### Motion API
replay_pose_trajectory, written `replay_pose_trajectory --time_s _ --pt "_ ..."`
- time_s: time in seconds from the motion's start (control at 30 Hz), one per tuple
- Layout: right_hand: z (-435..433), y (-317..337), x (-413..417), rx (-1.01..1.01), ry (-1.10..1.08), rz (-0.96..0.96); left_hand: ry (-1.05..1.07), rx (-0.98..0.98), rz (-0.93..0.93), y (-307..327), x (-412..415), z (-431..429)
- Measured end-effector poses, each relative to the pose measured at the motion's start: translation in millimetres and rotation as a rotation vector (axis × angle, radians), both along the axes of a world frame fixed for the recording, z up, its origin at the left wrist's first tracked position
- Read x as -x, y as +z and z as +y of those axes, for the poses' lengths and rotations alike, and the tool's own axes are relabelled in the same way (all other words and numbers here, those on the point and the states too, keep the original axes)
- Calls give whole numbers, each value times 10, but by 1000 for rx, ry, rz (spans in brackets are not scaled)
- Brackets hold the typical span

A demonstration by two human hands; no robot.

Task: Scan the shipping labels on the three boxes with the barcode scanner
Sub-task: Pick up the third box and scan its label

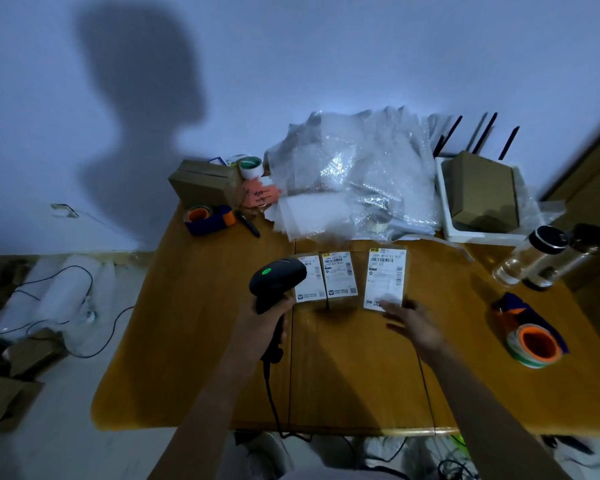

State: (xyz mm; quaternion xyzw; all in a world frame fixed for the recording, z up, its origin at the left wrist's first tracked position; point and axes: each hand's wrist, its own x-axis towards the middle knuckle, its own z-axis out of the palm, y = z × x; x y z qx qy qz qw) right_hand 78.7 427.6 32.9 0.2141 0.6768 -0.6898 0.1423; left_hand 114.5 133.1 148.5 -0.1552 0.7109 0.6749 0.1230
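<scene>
So the three boxes sit in a row mid-table, labels up: left box [310, 279] and middle box [340, 279] touching side by side, right box [385, 279] a bit apart from them. I've got the scanner [278, 278] in my left hand [265, 325], fist wrapped round the handle, its head hanging over the left edge of the left box with a green light showing on top. Cable trails down off the near table [194, 358] edge. My right hand [413, 323] is loose with fingers spread, fingertips right at the near edge of the right box, can't tell if they actually touch. Behind the boxes there's a heap of bubble wrap [354, 174], tape dispenser [210, 220] back left, another tape dispenser [534, 337] on the right, bottles [541, 258] beyond it
</scene>
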Motion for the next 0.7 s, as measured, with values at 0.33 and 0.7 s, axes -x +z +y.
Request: replay_pose_trajectory --time_s 0.33,0.7 --pt "-467 380 -301 66 79 51 -24 -32 -29 -36 -191 -3" --pt "-850 470 -454 84 112 77 25 -65 -71 -78 -357 -30"
